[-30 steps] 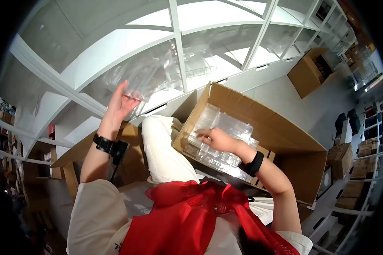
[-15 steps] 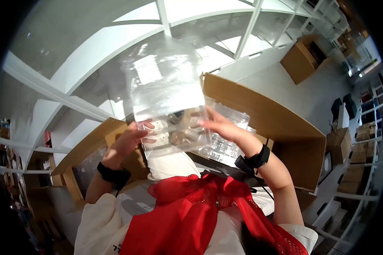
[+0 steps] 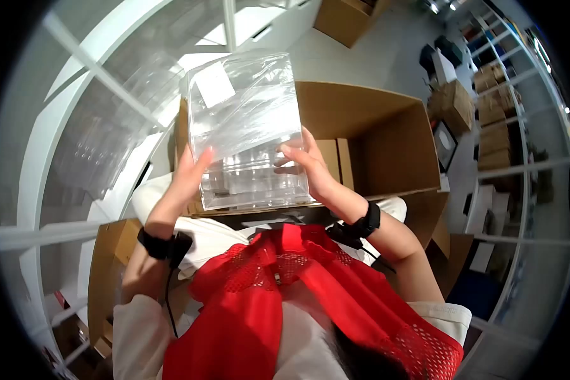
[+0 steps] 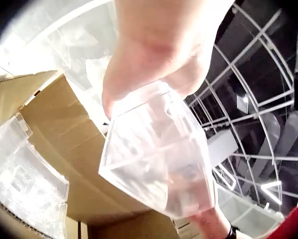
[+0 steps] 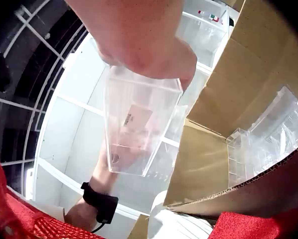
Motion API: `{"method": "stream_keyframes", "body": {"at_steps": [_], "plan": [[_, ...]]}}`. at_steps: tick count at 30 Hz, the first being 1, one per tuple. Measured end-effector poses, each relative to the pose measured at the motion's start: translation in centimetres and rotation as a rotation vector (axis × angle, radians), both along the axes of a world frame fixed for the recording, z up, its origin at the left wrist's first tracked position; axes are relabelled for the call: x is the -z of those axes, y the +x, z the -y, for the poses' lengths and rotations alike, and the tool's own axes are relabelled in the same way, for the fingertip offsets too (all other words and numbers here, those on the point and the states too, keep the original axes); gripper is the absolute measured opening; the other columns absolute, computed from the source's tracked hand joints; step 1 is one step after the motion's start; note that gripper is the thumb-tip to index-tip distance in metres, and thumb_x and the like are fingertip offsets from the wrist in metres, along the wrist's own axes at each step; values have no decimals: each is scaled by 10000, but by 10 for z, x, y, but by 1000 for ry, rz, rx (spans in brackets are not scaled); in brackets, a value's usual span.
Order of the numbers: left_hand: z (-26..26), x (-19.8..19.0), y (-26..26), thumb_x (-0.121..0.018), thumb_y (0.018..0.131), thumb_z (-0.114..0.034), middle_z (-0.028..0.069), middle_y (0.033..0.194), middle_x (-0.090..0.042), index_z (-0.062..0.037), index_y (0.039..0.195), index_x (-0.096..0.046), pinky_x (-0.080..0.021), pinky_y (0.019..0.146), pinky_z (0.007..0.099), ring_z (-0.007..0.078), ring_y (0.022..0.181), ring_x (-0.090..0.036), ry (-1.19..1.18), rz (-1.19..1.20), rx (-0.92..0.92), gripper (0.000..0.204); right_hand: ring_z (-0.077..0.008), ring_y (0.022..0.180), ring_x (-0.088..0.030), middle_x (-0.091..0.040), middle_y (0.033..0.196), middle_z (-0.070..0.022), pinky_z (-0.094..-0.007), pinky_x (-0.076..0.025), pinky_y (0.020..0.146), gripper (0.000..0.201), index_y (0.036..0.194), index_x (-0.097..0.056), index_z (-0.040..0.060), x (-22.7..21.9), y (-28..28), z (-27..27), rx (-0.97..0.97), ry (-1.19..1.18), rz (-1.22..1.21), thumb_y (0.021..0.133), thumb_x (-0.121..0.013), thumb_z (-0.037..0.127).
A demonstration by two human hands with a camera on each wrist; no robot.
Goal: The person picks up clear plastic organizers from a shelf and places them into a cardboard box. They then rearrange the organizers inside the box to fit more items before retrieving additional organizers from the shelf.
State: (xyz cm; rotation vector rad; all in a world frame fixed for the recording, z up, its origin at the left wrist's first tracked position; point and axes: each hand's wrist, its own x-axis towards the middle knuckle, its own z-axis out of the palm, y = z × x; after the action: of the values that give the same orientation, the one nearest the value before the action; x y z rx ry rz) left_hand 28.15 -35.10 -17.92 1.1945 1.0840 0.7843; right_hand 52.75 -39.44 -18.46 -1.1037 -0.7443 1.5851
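In the head view a clear plastic box [image 3: 253,107] with a white label [image 3: 215,85] is held up in front of the body. My left hand [image 3: 187,177] grips its left side, and my right hand [image 3: 313,168] grips the right side, thumb over the near face. The left wrist view has the left hand [image 4: 154,64] at one end of the clear box [image 4: 154,164]. From the right wrist, the right hand [image 5: 144,45] is on the same box [image 5: 134,119], with the other arm beyond. Below it stands an open cardboard carton [image 3: 392,136], partly covered by the plastic box.
Clear plastic containers [image 5: 283,129] lie inside the carton. White shelving [image 3: 38,164] with clear goods [image 3: 88,139] rises at the left. A second carton [image 3: 342,22] is on the floor ahead, and more shelving [image 3: 516,152] stands at the right.
The left hand has come from the shelf and the right hand from the carton, both now on the clear box, held over the carton's near left side. The head view has turned right.
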Motion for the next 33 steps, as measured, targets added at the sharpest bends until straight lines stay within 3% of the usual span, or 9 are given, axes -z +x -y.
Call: {"method": "stream_keyframes", "body": {"at_steps": [3, 7, 11, 12, 15, 18, 22, 30, 33], "plan": [[23, 27, 11, -449, 919, -211, 99, 1214, -442, -7, 1311, -255, -377, 921, 322, 175, 1103, -431, 30, -10, 86, 483, -173, 798, -527, -478, 983, -109, -357, -492, 716, 945, 1381, 31, 46, 4, 14, 7, 77, -77, -11, 755, -652, 233], [28, 15, 13, -453, 911, -307, 139, 1182, -474, -26, 1273, -311, -425, 879, 347, 222, 1066, -486, -429, 84, -28, 480, -210, 867, -530, -447, 1169, -163, -342, -482, 697, 832, 1392, -71, 89, 18, 23, 1, -69, -179, -15, 807, -576, 397], [26, 7, 16, -465, 895, -386, 151, 1081, -549, -27, 1198, -412, -482, 776, 353, 230, 917, -567, -581, 221, -59, 473, -174, 980, -539, -528, 1149, -110, -312, -482, 740, 477, 1290, -376, 49, 30, 50, -17, -241, 50, 414, 939, -354, 371], [27, 11, 15, -468, 892, -397, 146, 1035, -574, -30, 1189, -421, -492, 747, 350, 236, 878, -583, -621, 277, -53, 475, -210, 693, -601, -633, 838, -139, -311, -464, 637, 367, 1121, -547, 35, 32, 52, -20, -102, 182, 607, 913, -418, 308], [31, 13, 16, -458, 895, -401, 151, 1064, -561, -30, 1182, -425, -497, 753, 358, 238, 907, -579, -593, 272, -19, 470, -301, 730, -598, -627, 835, -133, -366, -482, 649, 207, 956, -617, 52, 22, 58, -23, 28, 478, 1124, 827, -519, 181], [38, 0, 21, -437, 902, -403, 167, 1139, -518, -27, 1218, -386, -498, 805, 397, 252, 993, -548, -547, 217, 5, 494, -310, 720, -581, -613, 788, -102, -385, -478, 629, 129, 832, -618, 48, 16, 60, -27, 61, 607, 1390, 789, -546, 147], [40, 4, 14, -401, 915, -385, 180, 1190, -484, -29, 1260, -337, -485, 834, 443, 280, 1090, -494, -531, 225, -21, 500, -290, 669, -575, -586, 754, -102, -359, -469, 585, 53, 782, -594, 39, 23, 57, -25, 122, 738, 1273, 769, -572, 85], [40, 13, -1, -353, 925, -371, 167, 1176, -493, -39, 1245, -386, -445, 888, 427, 283, 1065, -506, -571, 477, -88, 462, -82, 734, -478, -510, 746, -15, -238, -397, 669, 143, 816, -560, -22, 18, 49, -11, -256, 426, 411, 874, -512, 100], [36, 25, -2, -357, 924, -369, 156, 1150, -508, -52, 1232, -405, -449, 874, 415, 276, 1032, -521, -671, 484, -182, 444, -104, 698, -530, -569, 737, -26, -258, -430, 650, 127, 842, -581, -2, -1, 48, -12, -351, 482, 588, 854, -546, 119]]}}
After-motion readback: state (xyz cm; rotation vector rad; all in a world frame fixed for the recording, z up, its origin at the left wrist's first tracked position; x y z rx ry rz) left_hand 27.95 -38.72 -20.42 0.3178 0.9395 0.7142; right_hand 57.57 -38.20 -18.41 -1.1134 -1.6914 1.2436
